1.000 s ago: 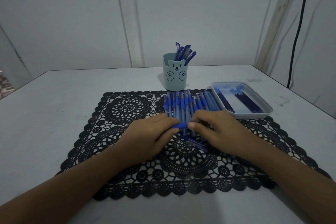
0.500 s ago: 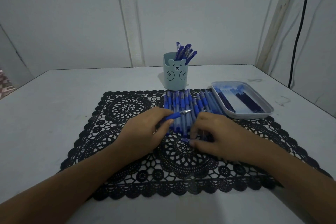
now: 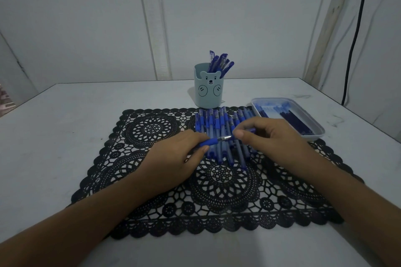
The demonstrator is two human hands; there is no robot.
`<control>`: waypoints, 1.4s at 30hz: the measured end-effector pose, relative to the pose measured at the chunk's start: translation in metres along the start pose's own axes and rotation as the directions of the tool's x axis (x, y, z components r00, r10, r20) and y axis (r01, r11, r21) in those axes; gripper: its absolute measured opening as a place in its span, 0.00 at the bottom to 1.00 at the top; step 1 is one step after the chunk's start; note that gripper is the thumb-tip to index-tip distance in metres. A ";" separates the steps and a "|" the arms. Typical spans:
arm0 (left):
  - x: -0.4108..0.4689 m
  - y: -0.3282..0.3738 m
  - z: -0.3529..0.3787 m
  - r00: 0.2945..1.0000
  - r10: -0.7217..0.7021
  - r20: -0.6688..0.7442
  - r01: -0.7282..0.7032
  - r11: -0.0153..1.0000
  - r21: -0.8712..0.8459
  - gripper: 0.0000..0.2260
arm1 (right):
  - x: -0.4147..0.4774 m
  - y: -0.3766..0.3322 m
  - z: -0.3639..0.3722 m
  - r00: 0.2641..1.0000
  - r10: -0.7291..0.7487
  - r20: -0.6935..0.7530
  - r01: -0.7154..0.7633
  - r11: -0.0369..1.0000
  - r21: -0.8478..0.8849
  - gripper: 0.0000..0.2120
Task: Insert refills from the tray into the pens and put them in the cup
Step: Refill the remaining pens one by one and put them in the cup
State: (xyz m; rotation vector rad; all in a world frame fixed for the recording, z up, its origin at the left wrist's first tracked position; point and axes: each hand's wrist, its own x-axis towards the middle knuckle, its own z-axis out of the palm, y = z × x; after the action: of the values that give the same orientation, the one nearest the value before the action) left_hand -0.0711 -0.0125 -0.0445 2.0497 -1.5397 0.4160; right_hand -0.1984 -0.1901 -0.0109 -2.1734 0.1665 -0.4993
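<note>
With the left hand [image 3: 173, 158] pinching the pen [image 3: 211, 142] by its blue grip over the loose pens [image 3: 217, 124] on the mat [image 3: 152, 130], tip toward the right hand [image 3: 262, 136] pinching what looks like its cap [image 3: 251, 130], gotta line both up straight before pushing.

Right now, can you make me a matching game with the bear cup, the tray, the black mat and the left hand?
Things
1. bear cup
2. tray
3. black mat
4. left hand

Clues
A. lies under the row of pens
B. holds a pen with its tip bare
C. sits to the right of the pen row, with refills inside
D. stands behind the mat, with pens standing in it

Pairs: 1-D, 2-C, 3-A, 4-B
</note>
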 end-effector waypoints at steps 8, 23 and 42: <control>0.000 0.005 -0.001 0.981 0.191 -0.041 -0.189 0.981 0.042 0.12 | -0.002 0.000 0.011 0.997 -0.047 0.068 0.047 0.999 -0.006 0.03; -0.001 0.000 0.000 0.978 0.211 -0.008 -0.211 0.978 0.002 0.13 | -0.001 0.001 0.021 0.983 -0.176 0.059 0.173 0.983 0.053 0.06; 0.067 -0.021 -0.040 0.843 -0.469 -0.262 0.393 0.871 -0.294 0.10 | 0.017 0.035 0.033 0.988 -0.114 0.104 0.151 0.846 -0.511 0.21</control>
State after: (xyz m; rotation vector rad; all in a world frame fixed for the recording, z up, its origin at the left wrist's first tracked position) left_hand -0.0277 -0.0374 0.0195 1.9518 -0.8459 0.3571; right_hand -0.1677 -0.1921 -0.0512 -2.7455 0.1211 -0.4950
